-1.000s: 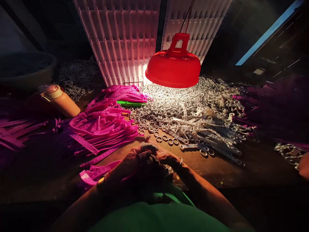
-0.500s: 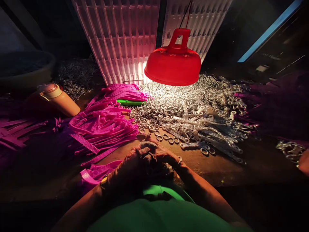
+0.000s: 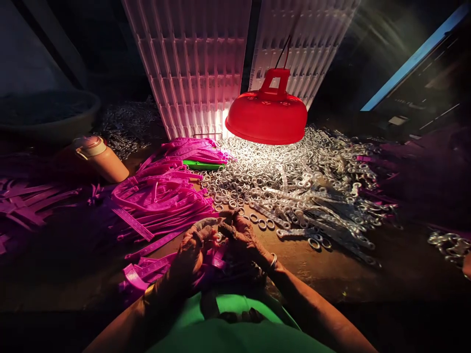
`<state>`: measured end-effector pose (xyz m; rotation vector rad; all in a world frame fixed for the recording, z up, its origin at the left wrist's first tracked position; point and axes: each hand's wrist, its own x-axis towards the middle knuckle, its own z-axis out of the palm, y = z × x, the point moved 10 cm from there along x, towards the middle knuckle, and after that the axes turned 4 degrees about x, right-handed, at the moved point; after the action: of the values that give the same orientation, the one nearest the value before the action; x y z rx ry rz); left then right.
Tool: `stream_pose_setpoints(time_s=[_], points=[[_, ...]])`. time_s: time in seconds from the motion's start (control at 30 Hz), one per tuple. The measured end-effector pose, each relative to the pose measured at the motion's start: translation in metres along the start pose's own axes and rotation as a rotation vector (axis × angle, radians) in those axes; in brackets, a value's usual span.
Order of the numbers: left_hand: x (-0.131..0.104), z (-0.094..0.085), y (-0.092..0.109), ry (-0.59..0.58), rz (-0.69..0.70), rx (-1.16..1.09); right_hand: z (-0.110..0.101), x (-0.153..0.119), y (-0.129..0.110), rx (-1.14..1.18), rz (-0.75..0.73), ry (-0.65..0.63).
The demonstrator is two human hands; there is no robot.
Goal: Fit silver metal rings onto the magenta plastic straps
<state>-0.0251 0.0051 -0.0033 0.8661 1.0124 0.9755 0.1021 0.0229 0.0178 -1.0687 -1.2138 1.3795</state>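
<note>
Close together near the table's front edge, my two hands meet over a small item. My left hand (image 3: pixel 195 245) has its fingers curled, with a pale ring-like piece at the fingertips. My right hand (image 3: pixel 245 238), with a bangle at the wrist, is closed in a pinch beside it; what it grips is too small to make out. A magenta strap (image 3: pixel 219 257) shows below and between the hands. Magenta straps (image 3: pixel 162 196) lie piled to the left. Beyond my right hand are loose metal rings (image 3: pixel 262 224) and a large heap of ringed pieces (image 3: pixel 294 181).
A red lamp (image 3: pixel 267 117) hangs low over the heap. An orange bottle (image 3: pixel 105 159) and a large basin (image 3: pixel 55 117) are at the left. A green strip (image 3: pixel 204 165) lies among the straps. Another person's hand (image 3: pixel 467 264) shows at the right edge.
My hands have moved slightly apart from their overlapped position, and the magenta strap between them has come into view. The whole view has shifted a little, with the scene lower in it.
</note>
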Motion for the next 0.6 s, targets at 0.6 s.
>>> stream_pose_setpoints(time_s=[0.6], points=[[0.005, 0.002, -0.001, 0.146, 0.082, 0.082, 0.006, -0.011, -0.021, -0.126, -0.12, -0.029]])
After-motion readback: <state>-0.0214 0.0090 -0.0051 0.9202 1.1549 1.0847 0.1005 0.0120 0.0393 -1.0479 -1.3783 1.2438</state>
